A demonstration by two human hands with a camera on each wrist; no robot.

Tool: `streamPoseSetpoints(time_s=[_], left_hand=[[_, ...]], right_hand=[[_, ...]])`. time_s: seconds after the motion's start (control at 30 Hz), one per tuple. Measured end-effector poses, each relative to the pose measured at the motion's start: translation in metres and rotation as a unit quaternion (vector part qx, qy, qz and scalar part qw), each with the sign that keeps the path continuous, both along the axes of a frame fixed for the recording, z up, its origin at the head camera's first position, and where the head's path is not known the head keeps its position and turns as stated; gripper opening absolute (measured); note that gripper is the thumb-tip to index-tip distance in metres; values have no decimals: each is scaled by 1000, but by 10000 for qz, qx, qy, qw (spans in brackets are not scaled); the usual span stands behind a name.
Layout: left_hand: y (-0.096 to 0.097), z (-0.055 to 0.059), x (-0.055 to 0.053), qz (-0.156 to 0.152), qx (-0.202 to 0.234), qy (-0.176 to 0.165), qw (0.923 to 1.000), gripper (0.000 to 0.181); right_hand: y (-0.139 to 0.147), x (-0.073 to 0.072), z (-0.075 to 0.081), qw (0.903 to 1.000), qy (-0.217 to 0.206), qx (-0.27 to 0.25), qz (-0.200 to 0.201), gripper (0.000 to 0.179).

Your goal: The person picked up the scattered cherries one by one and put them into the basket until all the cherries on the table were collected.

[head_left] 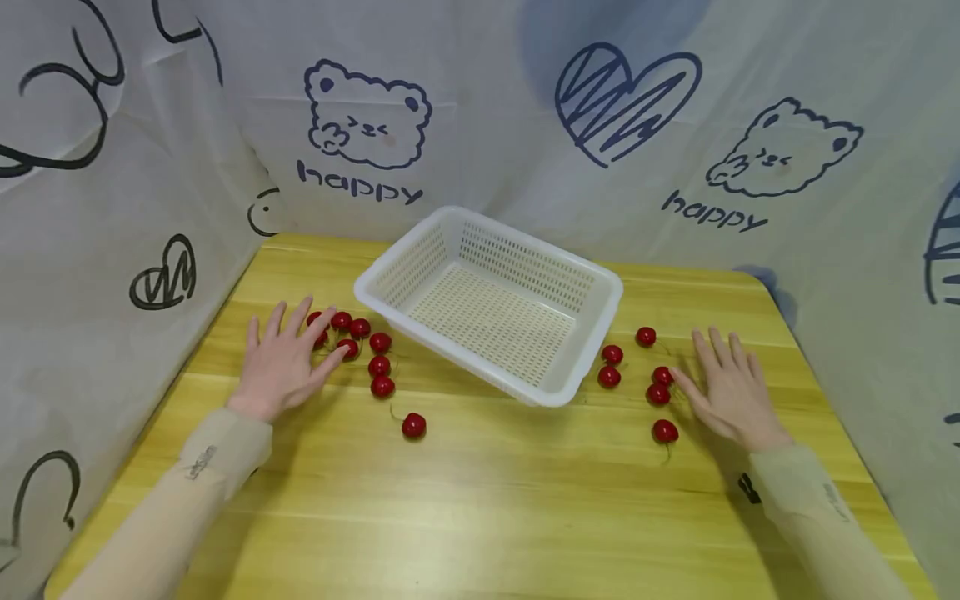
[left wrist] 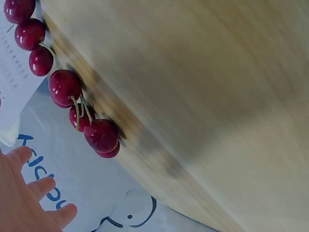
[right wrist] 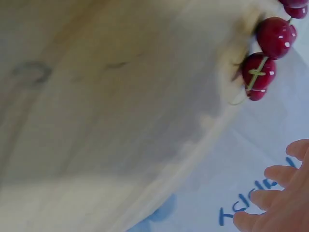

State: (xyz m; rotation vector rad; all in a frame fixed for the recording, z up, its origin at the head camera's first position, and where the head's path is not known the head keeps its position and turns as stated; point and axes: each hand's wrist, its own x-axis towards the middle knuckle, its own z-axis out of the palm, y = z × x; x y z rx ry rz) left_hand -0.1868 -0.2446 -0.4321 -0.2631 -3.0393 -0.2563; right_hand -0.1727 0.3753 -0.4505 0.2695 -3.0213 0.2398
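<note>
My left hand [head_left: 281,362] hovers with spread fingers over the left group of red cherries [head_left: 380,365], partly covering some of them. A single cherry [head_left: 414,426] with its stem lies nearer the front. On the right, several more cherries [head_left: 609,377] are scattered between the basket and my right hand [head_left: 731,392], whose fingers are extended and hold nothing. Its thumb is close to a pair of cherries [head_left: 658,393]; contact cannot be told. In the left wrist view, stemmed cherries [left wrist: 64,86] sit beyond the fingers. The right wrist view also has cherries [right wrist: 274,37].
A white perforated plastic basket [head_left: 487,321] stands at an angle at the table's back middle, with nothing in it. The yellow wood-grain table [head_left: 495,500] is bordered by white cloth [head_left: 487,125] with drawn bears and hearts at the back and sides.
</note>
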Motion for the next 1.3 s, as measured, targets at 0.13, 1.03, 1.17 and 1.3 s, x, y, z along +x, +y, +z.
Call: streamPoseSetpoints(time_s=[0.13, 1.03, 1.17, 1.3], left_hand=[[6, 5, -5, -47, 16, -6, 10000, 72], [80, 19, -33, -1451, 266, 278, 9887, 54], [81, 22, -27, -1590, 133, 377, 9865, 55], [84, 26, -24, -1711, -7, 524, 9839, 53]], right_hand=[[-12, 0, 10, 9997, 180, -50, 169, 79], [-138, 17, 17, 9120, 2277, -1237, 3179, 42], [-130, 17, 16, 9207, 2098, -1442, 2956, 21], [-123, 14, 16, 9299, 1870, -1687, 2681, 19]])
